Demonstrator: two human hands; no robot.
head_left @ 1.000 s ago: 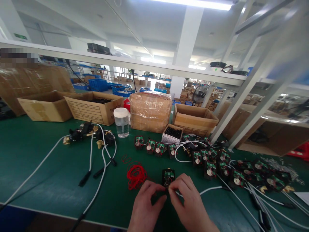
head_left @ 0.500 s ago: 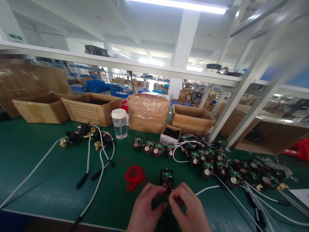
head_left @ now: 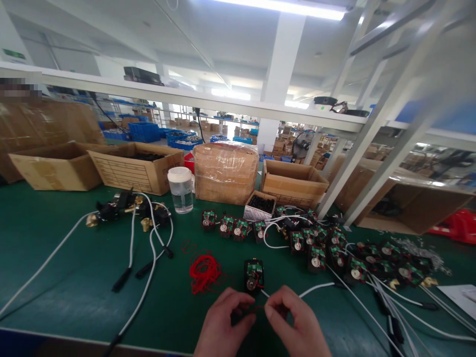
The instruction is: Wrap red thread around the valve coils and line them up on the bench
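Observation:
A small black housing with a green circuit board, red wires and a round metal part (head_left: pixel 254 275) lies on the green table just beyond my hands. My left hand (head_left: pixel 226 323) is near its lower edge, with the forefinger and thumb curved and a gap between them. Close beside it, my right hand (head_left: pixel 295 320) pinches thumb and forefinger together. A faint thin red wire (head_left: pixel 257 308) shows at the right fingertips, blurred. The white cable (head_left: pixel 265 293) from the housing passes behind the right hand and comes out to its right. A tangle of red wires (head_left: pixel 204 272) lies to the left.
Several similar circuit-board housings (head_left: pixel 318 258) crowd the right side with white cables. Brass-fitted parts (head_left: pixel 147 224) with cables lie left. A lidded water cup (head_left: pixel 181 191), a small box of black parts (head_left: pixel 260 207) and cardboard boxes (head_left: pixel 226 173) line the back. A metal post (head_left: pixel 366 144) slants down right.
My hands have drawn slightly back from the housing, so its round metal part now shows. The whole view has shifted a little.

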